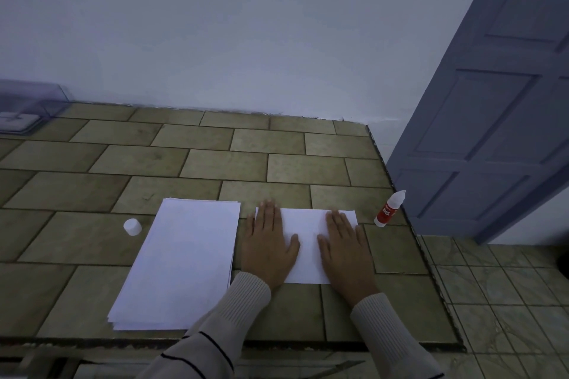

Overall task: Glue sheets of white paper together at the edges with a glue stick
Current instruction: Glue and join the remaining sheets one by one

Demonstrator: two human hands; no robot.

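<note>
Dim, cool, bluish light is falling evenly over the tiled counter (277, 163), and shadows are showing only faintly. The paper stack (178, 258) is appearing lavender-grey rather than white. Wide-angle distortion is bending the door (492, 101) at the right edge; the bottom margin is blurring, and fine detail is looking soft.

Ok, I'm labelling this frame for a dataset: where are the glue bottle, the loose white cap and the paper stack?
glue bottle (386, 212), head view, on its red label.
white cap (132, 227), head view, on the middle of the cap.
paper stack (181, 261), head view, on the middle of the top sheet.
</note>
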